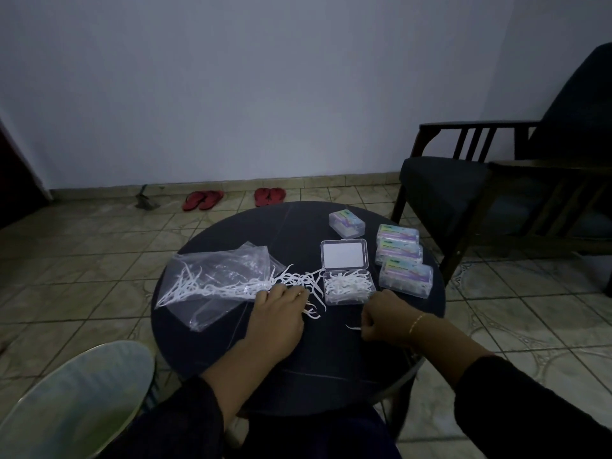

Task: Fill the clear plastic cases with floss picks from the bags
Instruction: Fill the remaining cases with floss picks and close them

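Clear, crinkled plastic bags [218, 279] lie flat on your round dark tabletop [281, 369], spilling thin white floss picks [291, 279] in a loose tangle. Your left hand [281, 313] rests on that tangle, fingers curled among the picks. Your right hand [381, 321] is clenched around 1 pick, its tip poking out. Between them sits an open clear case [347, 288], its tray part-filled with picks and its lid laid back. 4 closed cases [405, 274] with pastel labels stand just beyond.
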Demonstrator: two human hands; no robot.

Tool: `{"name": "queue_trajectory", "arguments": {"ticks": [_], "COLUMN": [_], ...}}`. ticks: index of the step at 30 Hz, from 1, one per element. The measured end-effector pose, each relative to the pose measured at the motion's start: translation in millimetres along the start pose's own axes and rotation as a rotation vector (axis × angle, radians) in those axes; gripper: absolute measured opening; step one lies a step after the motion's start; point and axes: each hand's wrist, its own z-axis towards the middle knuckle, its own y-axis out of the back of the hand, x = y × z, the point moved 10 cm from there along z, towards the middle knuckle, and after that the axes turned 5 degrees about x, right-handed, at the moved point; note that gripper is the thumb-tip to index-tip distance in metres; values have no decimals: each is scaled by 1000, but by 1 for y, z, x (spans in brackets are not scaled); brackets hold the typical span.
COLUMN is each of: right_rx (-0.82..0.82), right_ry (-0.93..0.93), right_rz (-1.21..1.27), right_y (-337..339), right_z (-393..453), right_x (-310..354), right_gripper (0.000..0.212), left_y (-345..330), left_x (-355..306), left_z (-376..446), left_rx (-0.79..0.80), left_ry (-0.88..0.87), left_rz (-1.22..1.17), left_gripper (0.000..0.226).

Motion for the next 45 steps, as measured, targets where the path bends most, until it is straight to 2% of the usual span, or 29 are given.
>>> {"name": "queue_trajectory", "arguments": {"ticks": [2,5,8,11,15,21,23,28,31,35,38,40,45], "right_rx": [-50,-221,-373,-481,-674,-958,-992,-1003,-1016,-1003,-991,-994,-1012], "right_ry": [7,17,3,-29,-72,-122,-145,-234,-242,-249,-243,-239,-215], "right_rz": [34,47,3,26,156,437,533,742,776,809,827,829,829], "right_y": [8,38,67,80,68,32,27,21,19,17,16,16,17], "right_z": [3,6,11,14,0,-27,-29,-31,-32,-32,-30,-30,-30], "right_x": [1,0,-4,-7,-15,-24,-31,-49,-51,-54,-53,-54,-53], "right_gripper": [31,14,22,25,32,33,34,36,37,40,39,38,36], "left_y": [-1,-10,-12,-11,-11,-3,-5,-6,0,24,39,41,27], "left_x": [-1,4,-1,-2,-3,-18,-22,-22,-21,-25,-32,-39,-57], "left_z": [13,31,41,49,55,48,45,44,45,58,75,84,102], "left_rx": [90,263,356,416,420,286,244,188,177,79,27,29,95], "left_ry": [-70,-113,-220,-279,-303,-446,-470,-442,-412,-344,-299,-286,-212], "left_rz": [107,152,233,215,119,162,237,222,164,-1,-29,-48,-36], "left_gripper": [42,24,26,30,26,20,8,21,20,10,11,4,23]}}
